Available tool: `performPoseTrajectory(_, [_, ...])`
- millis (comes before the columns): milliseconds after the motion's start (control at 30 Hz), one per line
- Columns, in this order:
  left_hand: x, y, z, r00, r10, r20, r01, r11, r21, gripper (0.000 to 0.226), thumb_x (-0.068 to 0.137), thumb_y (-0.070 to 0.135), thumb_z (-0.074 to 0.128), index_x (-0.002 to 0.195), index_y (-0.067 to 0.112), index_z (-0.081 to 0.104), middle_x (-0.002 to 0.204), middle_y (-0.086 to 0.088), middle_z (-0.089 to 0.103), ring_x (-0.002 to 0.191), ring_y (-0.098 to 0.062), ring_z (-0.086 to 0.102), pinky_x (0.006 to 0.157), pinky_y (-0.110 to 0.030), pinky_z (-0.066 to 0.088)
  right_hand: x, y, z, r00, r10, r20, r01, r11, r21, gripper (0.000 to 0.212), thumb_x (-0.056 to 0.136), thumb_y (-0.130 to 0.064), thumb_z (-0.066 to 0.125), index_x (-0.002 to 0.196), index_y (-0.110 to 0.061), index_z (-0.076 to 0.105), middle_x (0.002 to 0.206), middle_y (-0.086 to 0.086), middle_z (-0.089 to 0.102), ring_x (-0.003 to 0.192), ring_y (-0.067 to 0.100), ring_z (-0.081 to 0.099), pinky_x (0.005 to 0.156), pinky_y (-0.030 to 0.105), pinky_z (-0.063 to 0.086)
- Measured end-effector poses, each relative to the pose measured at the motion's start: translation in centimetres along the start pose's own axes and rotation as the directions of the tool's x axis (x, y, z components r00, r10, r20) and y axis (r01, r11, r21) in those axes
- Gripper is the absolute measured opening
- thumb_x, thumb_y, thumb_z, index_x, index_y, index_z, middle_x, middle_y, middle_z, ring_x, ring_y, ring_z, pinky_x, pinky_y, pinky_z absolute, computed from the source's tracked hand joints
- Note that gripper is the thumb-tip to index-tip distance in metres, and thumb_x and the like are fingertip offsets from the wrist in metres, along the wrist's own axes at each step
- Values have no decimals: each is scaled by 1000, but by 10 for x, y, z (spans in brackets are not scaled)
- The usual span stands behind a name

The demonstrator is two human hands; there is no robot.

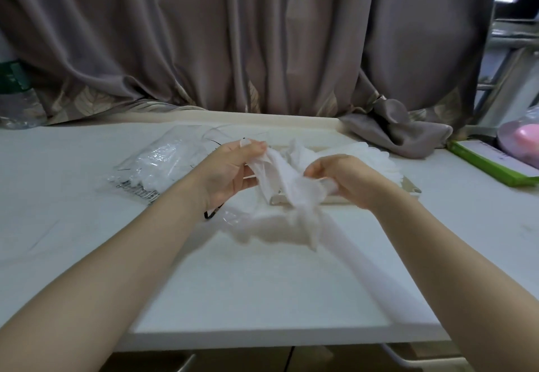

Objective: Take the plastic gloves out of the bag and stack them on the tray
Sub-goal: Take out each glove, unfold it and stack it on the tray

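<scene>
Both hands hold one translucent plastic glove above the white table, in front of the tray. My left hand pinches its upper end between thumb and fingers. My right hand grips the other end with curled fingers. The glove hangs crumpled between them, its lower part blurred. Behind the hands lies the pale tray with a fanned stack of gloves on it. The clear bag of gloves lies flat on the table to the left of my left hand.
A grey curtain hangs along the table's far edge, one bunched end resting at the right. A green-edged box and a pink object in plastic sit far right. A bottle stands far left.
</scene>
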State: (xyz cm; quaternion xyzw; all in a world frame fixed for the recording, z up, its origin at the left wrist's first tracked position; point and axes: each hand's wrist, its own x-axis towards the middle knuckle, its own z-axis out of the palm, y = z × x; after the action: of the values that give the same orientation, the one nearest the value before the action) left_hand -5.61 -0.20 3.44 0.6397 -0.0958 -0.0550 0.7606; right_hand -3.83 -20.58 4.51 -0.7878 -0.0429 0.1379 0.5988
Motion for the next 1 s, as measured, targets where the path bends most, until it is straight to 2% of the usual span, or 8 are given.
performPoseTrajectory(100, [5, 6, 5, 999, 31, 15, -33, 979, 203, 17, 93, 19, 52, 87, 8, 63, 77, -1, 65, 66, -11, 61, 66, -23, 51, -3, -10, 1, 980, -198, -32, 198, 980, 3, 34, 87, 3, 37, 80, -13, 67, 97, 3, 69, 94, 18, 65, 94, 31, 44])
performPoseTrajectory(233, [8, 15, 19, 993, 110, -30, -92, 930, 356, 22, 92, 18, 56, 95, -2, 65, 86, -9, 65, 78, -17, 60, 76, -30, 47, -13, -19, 23, 893, -446, 58, 445, 857, -262, 11, 83, -24, 68, 92, -19, 69, 90, -6, 71, 84, 4, 65, 77, 19, 49])
performPoseTrajectory(400, [7, 30, 33, 961, 257, -100, -174, 847, 502, 29, 93, 24, 55, 70, 6, 57, 63, -4, 53, 48, -7, 46, 45, -15, 36, -14, -17, 38, 833, -553, -18, 423, 658, -623, 14, 77, -10, 55, 84, -2, 64, 79, 8, 69, 76, 24, 63, 69, 39, 52])
performPoseTrajectory(500, [10, 33, 32, 937, 335, -98, -234, 809, 539, 46, 96, 29, 50, 77, -13, 52, 68, -10, 47, 61, -17, 42, 58, -28, 34, -13, -15, 30, 860, -507, -63, 374, 709, -598, 11, 73, 0, 49, 63, -2, 51, 59, 7, 51, 61, 22, 46, 55, 32, 38])
performPoseTrajectory(600, [14, 32, 32, 920, 353, -168, -216, 817, 535, 46, 99, 31, 43, 77, -7, 55, 68, -12, 47, 61, -20, 43, 57, -30, 34, -13, -14, 17, 908, -406, -108, 339, 860, -382, 24, 79, 4, 41, 76, -6, 62, 62, -1, 54, 55, 11, 48, 49, 19, 38])
performPoseTrajectory(733, [16, 27, 27, 963, 171, -210, -49, 874, 484, 52, 92, 43, 51, 85, -7, 62, 70, -11, 61, 58, -18, 57, 50, -20, 39, -14, -6, 1, 935, -332, -125, 289, 916, -278, 25, 93, -9, 47, 77, -20, 63, 66, -7, 55, 44, -1, 42, 40, 12, 32])
performPoseTrajectory(833, [12, 28, 21, 991, -85, -101, 124, 873, 472, 52, 67, 50, 65, 87, 2, 63, 72, -5, 65, 64, -15, 60, 55, -20, 42, -18, -1, -10, 960, -265, -92, 237, 941, -242, 24, 97, -30, 47, 84, -21, 65, 75, -4, 56, 49, 4, 44, 43, 16, 33])
performPoseTrajectory(1000, [8, 27, 16, 935, -300, 187, 217, 905, 366, 8, 83, 0, 58, 88, 2, 63, 78, -4, 72, 68, -13, 69, 62, -21, 55, -23, 1, -20, 969, -232, 83, 246, 925, -290, 33, 95, -42, 45, 99, -15, 64, 76, -5, 58, 56, 7, 46, 54, 21, 36])
